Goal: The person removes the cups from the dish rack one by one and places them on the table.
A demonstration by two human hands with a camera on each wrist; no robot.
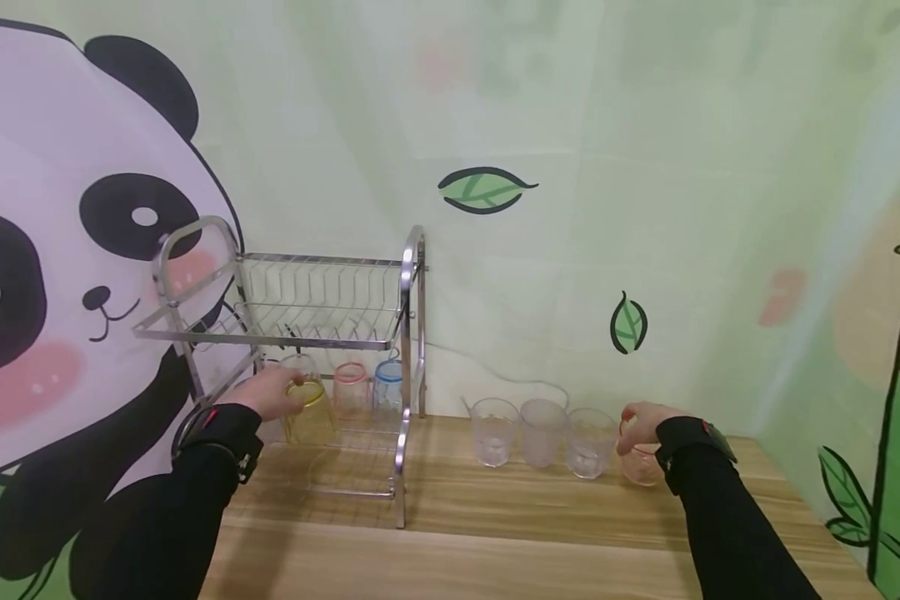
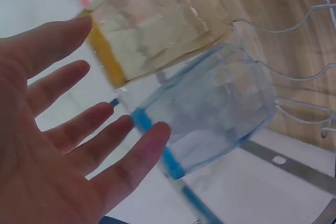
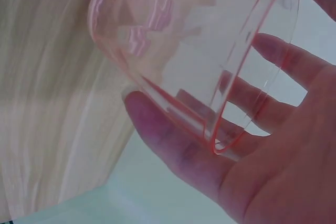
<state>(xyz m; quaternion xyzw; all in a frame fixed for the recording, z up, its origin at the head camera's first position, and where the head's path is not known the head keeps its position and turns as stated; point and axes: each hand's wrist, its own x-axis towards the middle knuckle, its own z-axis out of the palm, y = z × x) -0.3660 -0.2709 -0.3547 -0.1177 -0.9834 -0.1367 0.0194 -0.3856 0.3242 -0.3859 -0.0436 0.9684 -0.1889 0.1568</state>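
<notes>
Pink, tapered, see-through cup [image 3: 163, 40] gripped in my right hand [image 1: 643, 423], left hand [image 1: 272, 392] spread at the yellow, tapered, see-through cup [image 1: 312, 421]: best squeeze gently!

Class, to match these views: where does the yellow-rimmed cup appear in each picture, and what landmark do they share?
Head: yellow-rimmed cup left of centre, beside the left hand.
Left wrist: upper middle, above the blue-rimmed cup.
Right wrist: not in it.
Shared landmark: wooden tabletop, in all three.
</notes>
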